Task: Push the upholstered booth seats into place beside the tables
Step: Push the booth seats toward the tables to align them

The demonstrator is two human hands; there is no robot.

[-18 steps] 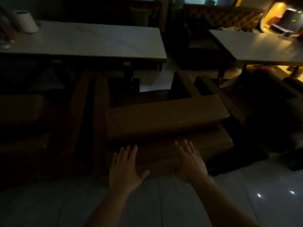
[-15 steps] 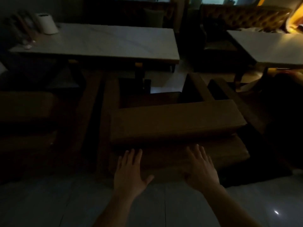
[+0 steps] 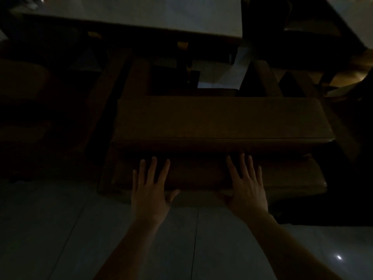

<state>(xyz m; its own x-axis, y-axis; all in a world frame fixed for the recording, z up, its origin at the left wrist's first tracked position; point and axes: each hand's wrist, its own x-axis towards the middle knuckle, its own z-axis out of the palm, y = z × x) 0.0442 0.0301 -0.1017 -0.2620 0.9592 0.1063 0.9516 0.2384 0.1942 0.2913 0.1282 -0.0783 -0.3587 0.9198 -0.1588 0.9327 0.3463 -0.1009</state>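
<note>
A brown upholstered booth seat [image 3: 218, 120] stands in front of me in dim light, its back rest toward me. Both palms lie flat against its lower back panel. My left hand [image 3: 150, 188] is spread open left of the middle, fingers pointing forward. My right hand [image 3: 247, 184] is spread the same way about a hand's width to the right. Beyond the seat is a pale marble-topped table [image 3: 161, 15] on dark legs.
A second pale table [image 3: 355, 23] shows at the top right. Another brown booth seat [image 3: 24, 110] stands at the left, with narrow wooden side pieces [image 3: 105, 102] between. Angled seat parts [image 3: 268, 79] stand at the right. Pale floor tiles [image 3: 60, 229] lie under my arms.
The view has tipped down and come closer to the seat. Both hands have slid forward from the floor edge up onto the seat's lower back panel.
</note>
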